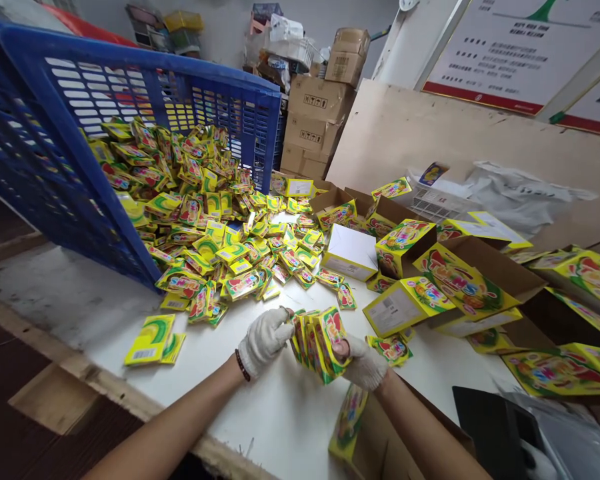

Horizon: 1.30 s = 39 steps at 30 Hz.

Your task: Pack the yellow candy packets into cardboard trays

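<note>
Between my two gloved hands is a row of small yellow-and-green printed packs (316,343), standing face to face above the white table. My left hand (266,340) closes on the left end of the row, fingers curled. At the right end my right hand (364,361) grips it, its bare thumb on the outermost pack. Under my right forearm stands an open carton (349,421), partly hidden by the arm. A big heap of the same packs (215,240) spreads out beyond my hands. A few packs (153,340) lie apart at the left.
The heap spills from a tipped blue plastic crate (153,61) at the left. Printed display boxes (405,240), several of them open, crowd the right side. A black object (490,427) sits at the near right. Stacked brown cartons (310,110) stand behind the table (100,300).
</note>
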Tool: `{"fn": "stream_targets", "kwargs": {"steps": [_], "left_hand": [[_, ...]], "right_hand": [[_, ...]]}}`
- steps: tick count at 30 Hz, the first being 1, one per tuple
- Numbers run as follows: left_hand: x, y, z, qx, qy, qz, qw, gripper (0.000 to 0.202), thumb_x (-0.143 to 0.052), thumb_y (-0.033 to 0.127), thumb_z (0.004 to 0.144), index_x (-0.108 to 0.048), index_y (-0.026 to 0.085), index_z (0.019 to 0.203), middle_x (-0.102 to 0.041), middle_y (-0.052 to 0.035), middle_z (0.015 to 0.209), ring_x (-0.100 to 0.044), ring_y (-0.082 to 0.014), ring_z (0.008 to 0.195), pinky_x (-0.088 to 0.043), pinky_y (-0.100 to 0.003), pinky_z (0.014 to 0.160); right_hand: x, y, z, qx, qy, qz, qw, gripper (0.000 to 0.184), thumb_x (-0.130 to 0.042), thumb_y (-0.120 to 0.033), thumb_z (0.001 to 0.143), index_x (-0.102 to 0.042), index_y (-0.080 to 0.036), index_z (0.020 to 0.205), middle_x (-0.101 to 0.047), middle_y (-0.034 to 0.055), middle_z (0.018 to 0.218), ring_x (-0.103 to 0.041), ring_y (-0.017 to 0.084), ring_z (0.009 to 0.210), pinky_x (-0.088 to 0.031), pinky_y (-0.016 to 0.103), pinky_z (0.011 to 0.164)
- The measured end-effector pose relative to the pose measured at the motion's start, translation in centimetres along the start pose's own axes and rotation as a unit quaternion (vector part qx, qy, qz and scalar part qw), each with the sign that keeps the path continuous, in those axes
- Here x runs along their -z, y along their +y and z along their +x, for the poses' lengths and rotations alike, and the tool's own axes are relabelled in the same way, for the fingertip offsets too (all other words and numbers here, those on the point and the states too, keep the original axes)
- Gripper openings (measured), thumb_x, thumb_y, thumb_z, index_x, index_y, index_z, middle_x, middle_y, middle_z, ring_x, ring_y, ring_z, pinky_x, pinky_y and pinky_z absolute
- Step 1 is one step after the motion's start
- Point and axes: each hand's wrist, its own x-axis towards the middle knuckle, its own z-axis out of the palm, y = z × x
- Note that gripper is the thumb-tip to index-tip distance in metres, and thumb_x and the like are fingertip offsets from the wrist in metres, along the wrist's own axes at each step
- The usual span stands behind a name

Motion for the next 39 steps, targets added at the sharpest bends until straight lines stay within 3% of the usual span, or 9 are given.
{"fn": "stream_targets", "kwargs": {"steps": [5,10,13,15,18,24,28,32,39], "left_hand": [[-1.8,-1.7,-2.4,0.103,0.188,-0.209,0.954,0.022,-0.047,0.03,0.086,-0.06,0.019,0.1,-0.063,-0.0103,0.115,-0.061,-0.0215,0.104,-0.049,-0.037,0.095],[-4.3,-1.3,-5.2,0.139,0.178,-0.351,0.909,0.052,-0.04,0.044,0.093,-0.044,0.017,0.137,-0.05,-0.0121,0.143,-0.044,-0.0227,0.136,-0.036,-0.04,0.115],[-5.2,-0.3,-5.7,0.181,0.131,-0.451,0.864,0.063,-0.036,0.053,0.093,-0.036,0.018,0.146,-0.043,-0.0114,0.15,-0.033,-0.0217,0.143,-0.028,-0.04,0.12],[-4.8,0.0,-5.5,0.235,0.119,-0.522,0.812,0.066,-0.02,0.057,0.096,-0.028,0.018,0.15,-0.045,-0.0146,0.148,-0.042,-0.0212,0.138,-0.034,-0.042,0.117],[-3.9,0.3,-4.9,0.277,0.128,-0.575,0.759,0.069,-0.008,0.058,0.097,-0.019,0.018,0.152,-0.04,-0.0169,0.151,-0.048,-0.0203,0.134,-0.039,-0.04,0.114],[-6.9,6.1,-6.1,0.168,0.032,-0.505,0.846,0.071,-0.048,0.068,0.084,-0.055,0.015,0.131,-0.055,-0.0135,0.14,-0.051,-0.0257,0.131,-0.034,-0.04,0.117],[-10.2,11.1,-7.7,0.14,-0.092,-0.455,0.875,0.071,-0.044,0.066,0.086,-0.053,0.017,0.135,-0.051,-0.0092,0.144,-0.042,-0.0239,0.138,-0.027,-0.038,0.121],[-10.8,11.9,-10.2,0.17,-0.088,-0.408,0.893,0.066,-0.042,0.059,0.089,-0.049,0.017,0.139,-0.043,-0.0076,0.151,-0.036,-0.0226,0.142,-0.022,-0.037,0.123],[-9.7,11.5,-13.7,0.202,-0.068,-0.386,0.898,0.066,-0.044,0.056,0.09,-0.046,0.015,0.141,-0.043,-0.0098,0.151,-0.039,-0.0233,0.14,-0.026,-0.039,0.122]], "right_hand": [[-1.4,-0.1,0.8,-0.065,0.078,-0.203,0.974,0.062,-0.069,-0.048,0.05,-0.057,-0.018,0.103,-0.065,0.0074,0.09,-0.06,0.024,0.081,-0.048,0.035,0.068],[-4.7,3.2,2.1,-0.034,0.137,-0.686,0.714,0.077,-0.074,-0.032,0.052,-0.052,-0.015,0.124,-0.058,0.0169,0.113,-0.054,0.034,0.1,-0.045,0.047,0.085],[-6.1,5.5,3.1,-0.012,0.113,-0.751,0.65,0.094,-0.072,-0.03,0.059,-0.036,-0.012,0.144,-0.049,0.0239,0.128,-0.046,0.04,0.112,-0.042,0.054,0.09],[-6.1,5.3,2.9,-0.011,0.125,-0.715,0.688,0.092,-0.071,-0.027,0.061,-0.035,-0.012,0.145,-0.05,0.0223,0.128,-0.047,0.038,0.112,-0.042,0.053,0.092],[-4.4,1.9,-0.4,-0.015,0.162,-0.535,0.829,0.094,-0.078,-0.027,0.058,-0.038,-0.015,0.142,-0.056,0.0144,0.125,-0.055,0.03,0.108,-0.045,0.044,0.094],[1.6,-4.6,-14.6,-0.093,0.135,-0.286,0.944,0.083,-0.083,-0.034,0.058,-0.05,-0.022,0.133,-0.062,0.0074,0.12,-0.06,0.025,0.104,-0.048,0.037,0.088],[4.1,0.2,-16.7,-0.2,0.112,-0.171,0.958,0.068,-0.085,-0.039,0.05,-0.062,-0.018,0.111,-0.067,0.0027,0.094,-0.061,0.018,0.08,-0.049,0.03,0.072],[2.6,4.5,-14.1,-0.176,0.04,-0.176,0.968,0.05,-0.076,-0.053,0.061,-0.065,-0.016,0.092,-0.064,0.0021,0.084,-0.058,0.018,0.079,-0.046,0.03,0.074],[-1.3,3.5,-14.9,-0.212,0.17,-0.493,0.827,0.033,-0.068,-0.039,0.069,-0.065,-0.017,0.093,-0.061,0.007,0.094,-0.056,0.022,0.085,-0.045,0.031,0.073]]}}
